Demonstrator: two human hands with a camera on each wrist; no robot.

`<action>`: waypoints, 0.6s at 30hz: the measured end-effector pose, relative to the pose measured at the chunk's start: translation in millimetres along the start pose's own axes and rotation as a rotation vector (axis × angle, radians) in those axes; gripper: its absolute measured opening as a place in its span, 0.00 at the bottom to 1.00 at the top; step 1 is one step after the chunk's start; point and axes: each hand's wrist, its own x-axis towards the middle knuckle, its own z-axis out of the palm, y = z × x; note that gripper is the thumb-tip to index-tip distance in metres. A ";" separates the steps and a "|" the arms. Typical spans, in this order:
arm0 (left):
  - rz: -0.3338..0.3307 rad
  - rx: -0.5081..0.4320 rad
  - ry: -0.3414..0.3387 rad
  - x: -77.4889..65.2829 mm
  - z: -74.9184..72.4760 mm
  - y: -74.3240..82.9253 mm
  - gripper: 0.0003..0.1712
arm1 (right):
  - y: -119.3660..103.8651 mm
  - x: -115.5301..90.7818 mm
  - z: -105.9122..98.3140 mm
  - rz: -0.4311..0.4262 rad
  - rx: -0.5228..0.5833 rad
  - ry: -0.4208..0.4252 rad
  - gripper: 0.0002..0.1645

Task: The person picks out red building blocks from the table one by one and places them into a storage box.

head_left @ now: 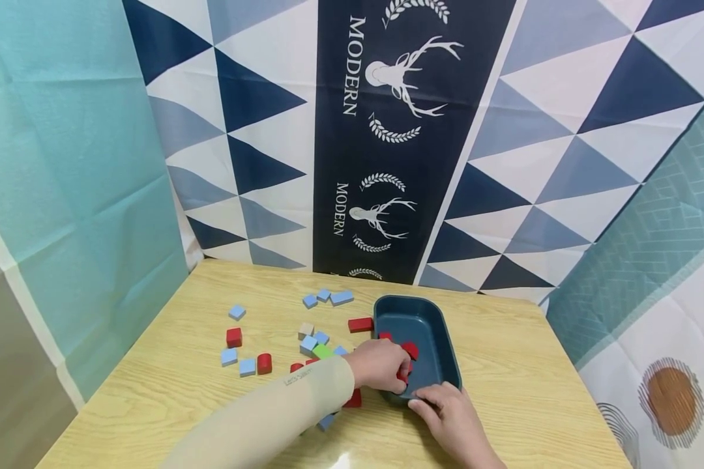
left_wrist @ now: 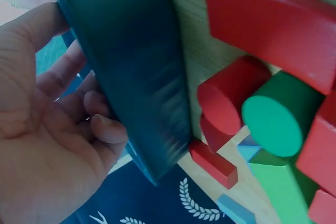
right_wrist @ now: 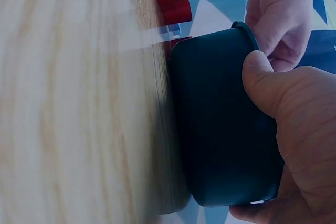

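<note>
The left hand (head_left: pixel 381 365) is reaching over the side of the tray (head_left: pixel 431 345), which is standing on the counter (head_left: pixel 504 378), and the right hand (head_left: pixel 454 420) is gripping the tray's near end, thumb outside. The left grip is looking curled above some red blocks (head_left: pixel 410 350) inside, but I cannot tell whether it is pinching one.

The step in hand is seemingly the placing of red blocks in the tray, since only red is showing inside while red block (head_left: pixel 234 337) and blue blocks (head_left: pixel 341 298) are lying outside. The next move is probably calling for the left fingers to be leaving any piece low in the tray and clearing the rim, with the right hand steadying it.

The head view is showing the tray's inside, which neither wrist view is giving. The left wrist view is revealing a green cylinder (left_wrist: pixel 275 116), a red cylinder (left_wrist: pixel 233 95) touching or nearly touching it, and a long red block (left_wrist: pixel 273 27), largely or wholly hidden by the sleeve (head_left: pixel 270 407) from above. The right wrist view is showing the right thumb (right_wrist: pixel 257 82) pressing the outer wall near the rim.
</note>
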 end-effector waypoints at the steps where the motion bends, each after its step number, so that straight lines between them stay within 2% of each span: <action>1: -0.004 0.017 -0.007 1.0 -0.5 0.7 0.10 | 0.2 -0.3 -0.1 0.002 -0.002 -0.003 0.10; 5: -0.033 0.162 -0.003 6.9 1.9 4.0 0.11 | 0.5 -1.1 0.4 0.009 0.000 -0.010 0.10; 9: -0.084 0.340 0.028 14.1 12.0 9.4 0.09 | 1.1 -1.1 1.2 -0.012 0.004 0.012 0.11; 14: -0.175 0.432 0.066 20.5 23.4 17.0 0.07 | 2.6 -1.6 2.3 -0.045 0.000 0.036 0.12; 18: -0.201 0.454 0.080 22.7 28.0 17.9 0.08 | 3.0 -2.0 2.1 -0.047 -0.011 0.032 0.11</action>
